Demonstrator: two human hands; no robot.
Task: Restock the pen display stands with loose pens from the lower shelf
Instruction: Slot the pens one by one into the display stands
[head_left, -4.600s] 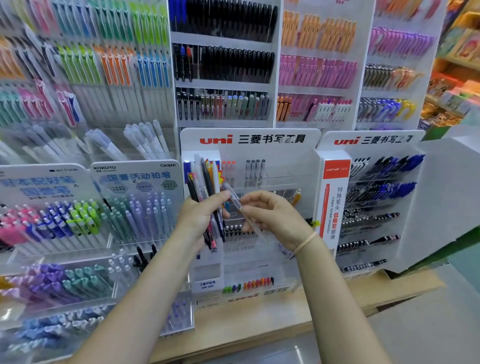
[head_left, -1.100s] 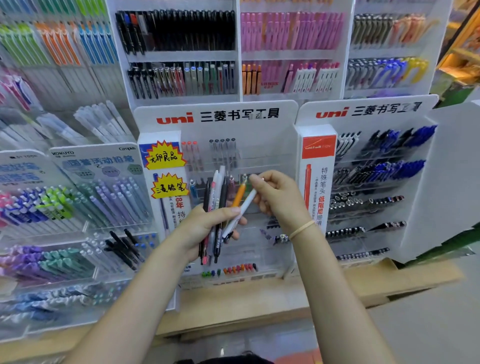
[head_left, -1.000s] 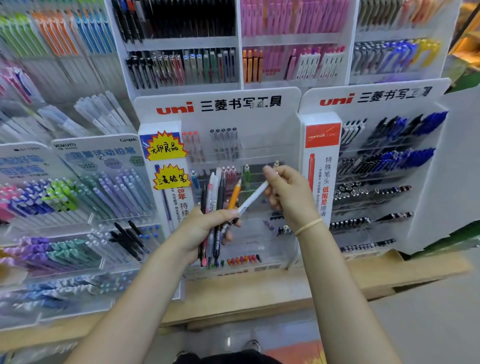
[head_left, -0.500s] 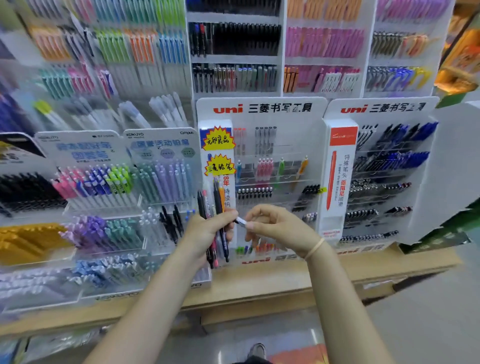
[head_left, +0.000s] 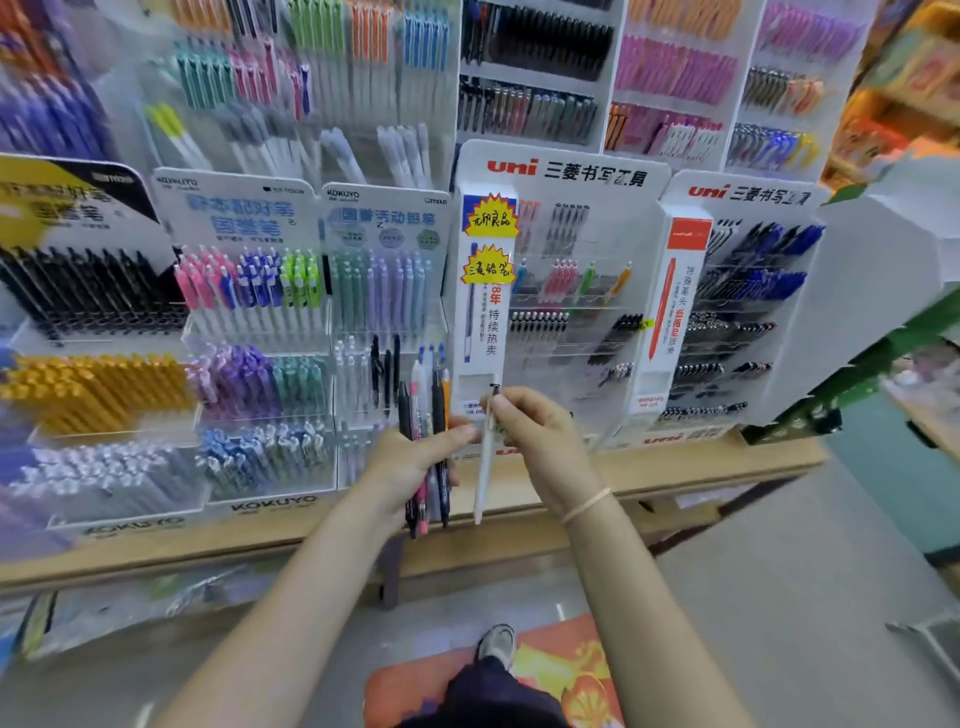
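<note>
My right hand pinches a white pen upright, tip down; my left hand grips the pen bundle just beside it.

Orange patterned floor mat, grey floor, shoe, green rack

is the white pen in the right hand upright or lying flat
Roughly upright. The right hand pinches the white pen near its top, its length hanging almost straight down beside the bundle of pens gripped by the left hand.
</note>
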